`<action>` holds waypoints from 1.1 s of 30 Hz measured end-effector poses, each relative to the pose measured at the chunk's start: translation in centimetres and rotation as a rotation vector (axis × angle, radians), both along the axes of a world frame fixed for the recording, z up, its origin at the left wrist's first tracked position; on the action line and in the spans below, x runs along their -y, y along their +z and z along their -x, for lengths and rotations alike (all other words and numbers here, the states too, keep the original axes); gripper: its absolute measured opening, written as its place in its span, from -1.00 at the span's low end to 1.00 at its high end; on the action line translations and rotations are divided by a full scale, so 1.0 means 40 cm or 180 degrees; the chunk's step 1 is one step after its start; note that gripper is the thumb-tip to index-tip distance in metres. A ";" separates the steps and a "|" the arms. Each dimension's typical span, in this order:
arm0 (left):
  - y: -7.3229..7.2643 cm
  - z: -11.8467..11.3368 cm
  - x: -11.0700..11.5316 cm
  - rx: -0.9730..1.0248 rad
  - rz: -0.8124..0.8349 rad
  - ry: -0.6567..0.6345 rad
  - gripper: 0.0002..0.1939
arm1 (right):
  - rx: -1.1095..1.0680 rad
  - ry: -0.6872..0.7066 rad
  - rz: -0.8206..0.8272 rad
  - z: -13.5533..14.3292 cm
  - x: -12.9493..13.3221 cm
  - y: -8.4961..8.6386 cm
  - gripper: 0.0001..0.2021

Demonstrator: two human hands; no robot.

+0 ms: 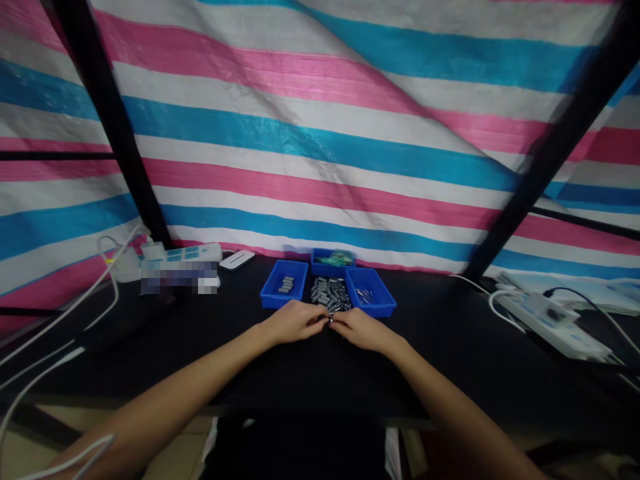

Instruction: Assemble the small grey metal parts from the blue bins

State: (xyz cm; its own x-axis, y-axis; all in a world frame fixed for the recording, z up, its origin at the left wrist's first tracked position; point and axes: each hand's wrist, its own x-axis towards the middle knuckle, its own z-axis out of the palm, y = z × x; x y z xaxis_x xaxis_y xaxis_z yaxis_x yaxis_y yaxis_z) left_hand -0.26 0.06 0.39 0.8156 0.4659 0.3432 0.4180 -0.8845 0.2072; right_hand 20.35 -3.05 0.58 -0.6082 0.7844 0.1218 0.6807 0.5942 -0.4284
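My left hand [299, 321] and my right hand [361, 328] meet at the middle of the black table, fingertips pinched close together. Between them shows a small shiny metal piece [331, 319], too small to name and mostly covered by the fingers. Just beyond the fingertips lies a pile of short grey metal cylinders [329, 292]. To the left of the pile is a blue tray [269, 293] with several such cylinders in it. On the right another blue tray [383, 293] contains a few thin metal pins [364, 295].
A third blue tray [315, 267] with greenish plastic bags [340, 258] stands behind the pile. Power strips [200, 253] with white cables lie at the left, and another power strip [565, 327] at the right. A flat white device [237, 260] rests near the striped sheet [320, 180]. Black frame posts [545, 147] rise at both sides.
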 end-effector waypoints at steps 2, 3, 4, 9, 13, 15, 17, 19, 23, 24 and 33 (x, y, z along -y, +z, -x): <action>-0.002 0.001 -0.003 -0.0085 -0.0042 0.0050 -0.79 | 0.0027 -0.0066 0.0009 -0.002 -0.001 0.000 -0.76; -0.003 0.001 -0.004 -0.0125 -0.0079 0.0058 -0.79 | 0.0036 -0.0090 0.0018 -0.003 -0.002 0.000 -0.75; -0.004 0.001 -0.006 -0.0171 -0.0125 0.0055 -0.78 | 0.0040 -0.0110 0.0030 -0.004 -0.003 0.000 -0.74; -0.013 -0.001 -0.014 -0.0452 -0.0301 0.0061 -0.74 | -0.0017 -0.0160 0.0161 -0.012 -0.006 -0.001 -0.73; -0.015 -0.003 -0.015 -0.0530 -0.0304 0.0133 -0.73 | -0.0112 -0.0089 0.0216 -0.013 -0.008 -0.002 -0.71; -0.014 -0.004 -0.015 -0.0499 -0.0255 0.0179 -0.74 | -0.0112 -0.0080 0.0213 -0.012 -0.010 -0.004 -0.69; -0.015 -0.003 -0.015 -0.0461 -0.0198 0.0230 -0.74 | -0.0089 -0.0099 0.0231 -0.012 -0.011 -0.006 -0.66; -0.018 -0.002 -0.017 -0.0442 -0.0172 0.0266 -0.73 | -0.0064 -0.0155 0.0268 -0.012 -0.010 -0.004 -0.67; -0.024 0.001 -0.021 -0.0448 -0.0188 0.0320 -0.70 | -0.0206 -0.0256 0.0214 -0.010 -0.002 0.005 -0.77; -0.025 0.001 -0.021 -0.0459 -0.0191 0.0342 -0.69 | -0.0259 -0.0242 0.0172 -0.010 0.000 0.007 -0.74; -0.027 0.000 -0.022 -0.0609 -0.0203 0.0405 -0.66 | -0.0241 -0.0171 -0.0084 -0.013 -0.010 -0.004 -0.91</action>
